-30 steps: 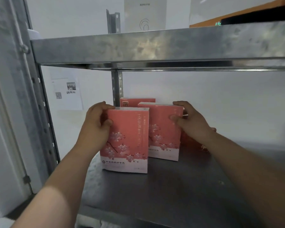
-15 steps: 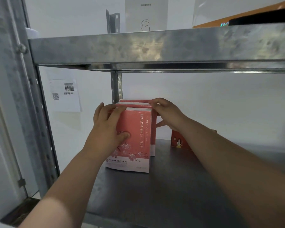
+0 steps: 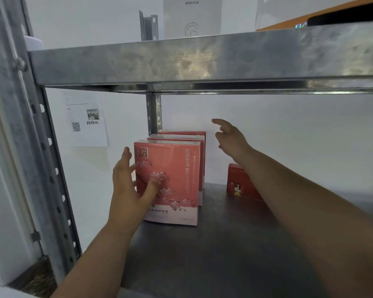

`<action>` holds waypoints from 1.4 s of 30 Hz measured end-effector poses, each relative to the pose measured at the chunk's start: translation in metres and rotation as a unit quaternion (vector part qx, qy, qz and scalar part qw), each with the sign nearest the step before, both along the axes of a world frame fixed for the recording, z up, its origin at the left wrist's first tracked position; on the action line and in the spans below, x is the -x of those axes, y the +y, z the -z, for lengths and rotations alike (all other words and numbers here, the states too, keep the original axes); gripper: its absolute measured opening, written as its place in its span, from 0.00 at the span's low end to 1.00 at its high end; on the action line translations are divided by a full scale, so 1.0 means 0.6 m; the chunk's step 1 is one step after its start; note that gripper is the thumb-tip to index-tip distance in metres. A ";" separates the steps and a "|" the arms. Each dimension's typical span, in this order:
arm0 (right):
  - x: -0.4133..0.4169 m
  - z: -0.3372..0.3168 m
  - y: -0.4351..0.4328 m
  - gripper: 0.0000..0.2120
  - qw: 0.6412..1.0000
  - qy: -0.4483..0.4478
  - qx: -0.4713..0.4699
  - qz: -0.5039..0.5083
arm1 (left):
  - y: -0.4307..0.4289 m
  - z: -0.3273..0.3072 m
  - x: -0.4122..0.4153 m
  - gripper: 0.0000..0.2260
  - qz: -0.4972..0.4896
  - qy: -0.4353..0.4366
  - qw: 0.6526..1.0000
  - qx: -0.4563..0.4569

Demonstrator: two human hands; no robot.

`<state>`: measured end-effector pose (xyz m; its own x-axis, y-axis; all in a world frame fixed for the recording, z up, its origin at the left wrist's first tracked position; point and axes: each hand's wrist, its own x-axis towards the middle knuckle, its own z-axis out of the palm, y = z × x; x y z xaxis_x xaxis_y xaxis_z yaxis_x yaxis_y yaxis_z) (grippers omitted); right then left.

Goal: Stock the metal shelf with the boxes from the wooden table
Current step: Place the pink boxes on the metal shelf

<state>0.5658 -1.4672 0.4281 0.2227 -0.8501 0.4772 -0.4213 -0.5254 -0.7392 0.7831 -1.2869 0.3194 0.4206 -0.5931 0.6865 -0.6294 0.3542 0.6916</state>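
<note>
Three pink boxes with blossom print stand upright in a row, one behind another, at the back left of the metal shelf point(image 3: 213, 259). The front pink box point(image 3: 177, 181) faces me, with the two others point(image 3: 194, 137) close behind it. My left hand point(image 3: 129, 186) is spread open at the front box's left side, thumb touching its face. My right hand point(image 3: 230, 136) hovers open to the right of the row, fingers apart, holding nothing. A small red box point(image 3: 239, 181) stands at the back, partly hidden by my right forearm.
The upper shelf board point(image 3: 202, 59) hangs low overhead, carrying a white box point(image 3: 192, 17) and an orange item point(image 3: 310, 20). A perforated upright post point(image 3: 52, 168) stands at the left. A paper sheet with a QR code point(image 3: 84, 119) is stuck on the wall.
Both hands have let go of the pink boxes, which now stand pushed together in a row. My right hand has lifted off to the right; my left hand has opened beside the front box.
</note>
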 end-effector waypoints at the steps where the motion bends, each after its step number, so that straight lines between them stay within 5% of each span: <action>1: -0.001 -0.001 -0.009 0.24 0.999 0.040 -0.001 -0.004 | 0.000 0.001 -0.003 0.40 0.003 -0.020 1.000 -0.001; 5: -0.023 -0.007 -0.020 0.25 0.989 0.142 -0.009 -0.031 | -0.002 0.009 -0.013 0.38 0.003 -0.083 0.996 -0.020; 16: -0.036 0.003 -0.028 0.13 0.993 -0.013 -0.077 -0.091 | -0.009 0.020 -0.017 0.41 -0.026 -0.125 0.991 -0.026; 34: -0.028 0.005 0.003 0.12 0.998 -0.009 -0.040 -0.042 | -0.009 0.023 -0.019 0.41 -0.022 -0.111 0.993 -0.014; 42: 0.012 0.011 0.086 0.16 0.998 0.029 0.060 0.008 | -0.008 0.028 -0.021 0.40 -0.001 -0.064 0.998 -0.016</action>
